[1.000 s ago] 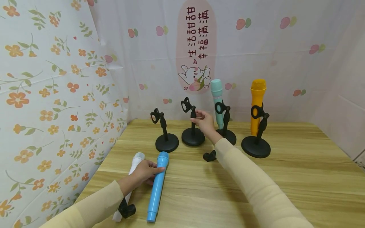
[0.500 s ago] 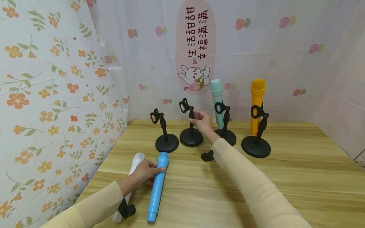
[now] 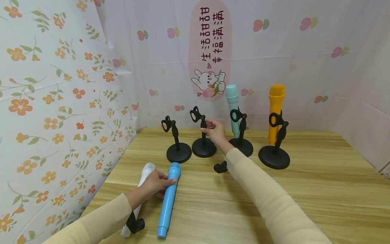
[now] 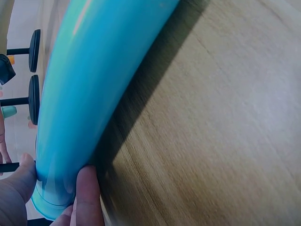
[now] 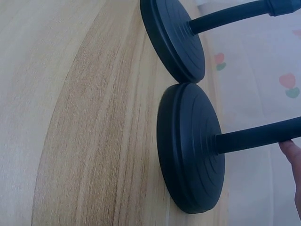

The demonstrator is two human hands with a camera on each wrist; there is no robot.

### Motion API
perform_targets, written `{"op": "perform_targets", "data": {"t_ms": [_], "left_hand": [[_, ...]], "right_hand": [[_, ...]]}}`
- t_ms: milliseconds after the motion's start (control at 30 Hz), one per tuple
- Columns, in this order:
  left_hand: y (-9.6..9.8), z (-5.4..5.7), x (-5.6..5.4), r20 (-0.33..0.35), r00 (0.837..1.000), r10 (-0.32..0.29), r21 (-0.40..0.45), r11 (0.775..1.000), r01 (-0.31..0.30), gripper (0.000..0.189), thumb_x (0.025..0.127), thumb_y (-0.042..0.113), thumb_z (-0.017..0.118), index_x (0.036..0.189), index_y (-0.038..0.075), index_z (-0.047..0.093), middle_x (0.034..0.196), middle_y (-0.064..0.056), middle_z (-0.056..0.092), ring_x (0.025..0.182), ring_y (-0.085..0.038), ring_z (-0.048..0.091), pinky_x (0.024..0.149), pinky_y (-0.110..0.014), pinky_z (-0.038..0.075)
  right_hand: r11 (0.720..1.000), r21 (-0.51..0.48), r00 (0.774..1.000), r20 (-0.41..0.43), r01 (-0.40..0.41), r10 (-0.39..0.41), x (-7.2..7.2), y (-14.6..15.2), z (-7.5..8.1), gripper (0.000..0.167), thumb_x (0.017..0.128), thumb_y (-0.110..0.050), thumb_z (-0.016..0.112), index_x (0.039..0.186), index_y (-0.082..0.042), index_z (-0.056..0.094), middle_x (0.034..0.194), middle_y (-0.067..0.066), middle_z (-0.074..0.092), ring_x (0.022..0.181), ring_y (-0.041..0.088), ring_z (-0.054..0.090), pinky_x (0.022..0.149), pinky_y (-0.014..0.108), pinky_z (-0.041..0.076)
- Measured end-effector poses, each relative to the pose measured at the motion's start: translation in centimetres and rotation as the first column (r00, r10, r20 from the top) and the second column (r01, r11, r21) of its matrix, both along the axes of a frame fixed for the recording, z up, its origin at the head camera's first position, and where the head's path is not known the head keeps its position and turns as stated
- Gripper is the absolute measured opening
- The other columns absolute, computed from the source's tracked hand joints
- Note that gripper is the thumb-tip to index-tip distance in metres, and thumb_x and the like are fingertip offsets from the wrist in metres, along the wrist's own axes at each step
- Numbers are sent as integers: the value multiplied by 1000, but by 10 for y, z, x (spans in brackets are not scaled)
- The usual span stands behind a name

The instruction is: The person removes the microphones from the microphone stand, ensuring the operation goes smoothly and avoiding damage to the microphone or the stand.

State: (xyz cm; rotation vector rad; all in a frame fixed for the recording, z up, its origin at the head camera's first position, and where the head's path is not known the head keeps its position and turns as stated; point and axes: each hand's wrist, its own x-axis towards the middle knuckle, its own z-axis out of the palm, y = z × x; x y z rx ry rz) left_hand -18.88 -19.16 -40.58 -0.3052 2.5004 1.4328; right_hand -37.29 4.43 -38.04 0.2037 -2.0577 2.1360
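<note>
My left hand [image 3: 155, 184] grips a blue microphone [image 3: 167, 210] just below its head, thumb on one side and fingers on the other. In the left wrist view, the blue microphone [image 4: 99, 84] slants close over the wooden table. A white microphone [image 3: 145, 173] lies beside it, partly hidden under the left hand and wrist. My right hand [image 3: 215, 131] pinches the stem of a black microphone stand [image 3: 204, 149], second from the left, whose clip holds nothing. Its round base [image 5: 190, 150] appears right up against that of the neighbouring stand [image 5: 176, 37] in the right wrist view.
The leftmost stand [image 3: 178, 154] has a bare clip. To the right, a mint microphone [image 3: 232, 98] and a yellow microphone [image 3: 275, 101] stand upright at two more stands. Patterned cloth [image 3: 164, 84] hangs behind and left of the table [image 3: 320, 189].
My right hand has shifted the second stand slightly left, closer to the leftmost stand. The left hand and blue microphone have stayed in place.
</note>
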Motion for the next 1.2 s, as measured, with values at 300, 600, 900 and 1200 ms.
{"op": "perform_targets", "data": {"t_ms": [300, 600, 900, 1200], "left_hand": [[-2, -3, -1, -2, 1000, -4, 14, 1000, 4, 45, 87, 22, 76, 113, -10, 59, 89, -15, 62, 72, -22, 64, 57, -39, 58], [-3, -4, -2, -4, 1000, 0, 31, 1000, 1, 45, 87, 22, 75, 114, -10, 58, 90, -15, 63, 72, -22, 65, 58, -40, 58], [-3, -2, 1, -3, 1000, -3, 29, 1000, 3, 48, 88, 23, 74, 117, -12, 56, 92, -17, 62, 74, -22, 64, 58, -40, 58], [-4, -3, 3, 5, 1000, -5, 47, 999, 5, 43, 88, 23, 74, 113, -8, 58, 88, -12, 67, 70, -21, 67, 56, -37, 58]], "right_hand": [[999, 37, 1000, -9, -5, 5, 0, 0, 0, 42, 81, 5, 76, 121, -1, 65, 109, 18, 66, 100, 28, 65, 82, 37, 56], [998, 70, 1000, -25, -11, 13, 1, 0, 1, 42, 82, 3, 75, 123, -3, 64, 110, 17, 66, 100, 27, 66, 81, 35, 56], [997, 68, 999, -29, -25, 27, 4, 0, -1, 43, 84, 4, 73, 125, -3, 63, 110, 17, 66, 100, 28, 65, 83, 34, 55], [998, 51, 999, -30, -23, 24, 4, 0, -2, 43, 84, 4, 73, 125, -3, 63, 111, 17, 65, 100, 28, 65, 83, 33, 55]]}}
